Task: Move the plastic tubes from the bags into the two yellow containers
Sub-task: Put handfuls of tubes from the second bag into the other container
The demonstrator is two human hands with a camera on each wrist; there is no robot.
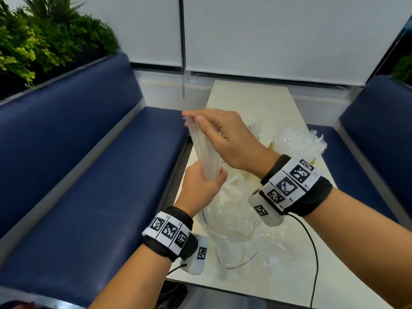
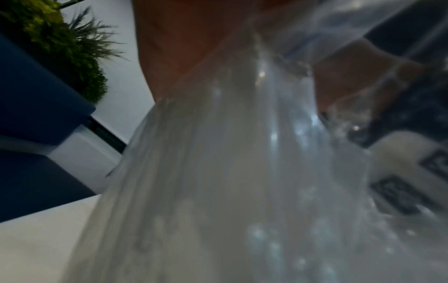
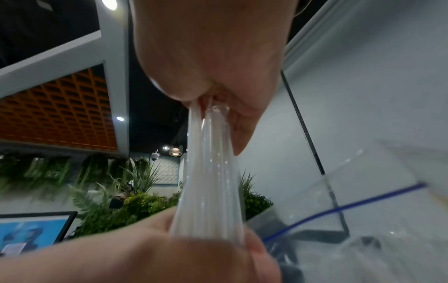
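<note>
Your right hand [image 1: 225, 139] pinched the top of the plastic tubes [image 1: 205, 152] while your left hand [image 1: 200, 188] curled round their lower ends, above the clear bag [image 1: 231, 221] on the table's [image 1: 252, 101] near left side. If either grip had loosened, the slick bundle could have fanned and dropped tubes onto the blue bench [image 1: 100, 186] at left, well short of the yellow container [image 1: 312, 161], mostly hidden at right.

A cream-topped table [image 1: 252, 101] runs between 2 navy upholstered booth benches, one at left [image 1: 93, 166] and one at right [image 1: 376, 121]. Leafy green plants [image 1: 44, 39] fill the planter behind the left bench's backrest. White roller blinds [image 1: 267, 34] cover the window at the far end, with a pull cord [image 1: 183, 52] hanging between them. The right wrist view takes in an orange lattice ceiling panel [image 3: 55, 113], round ceiling lights [image 3: 109, 3], more greenery [image 3: 116, 203] and a blue-lit display screen [image 3: 31, 229].
</note>
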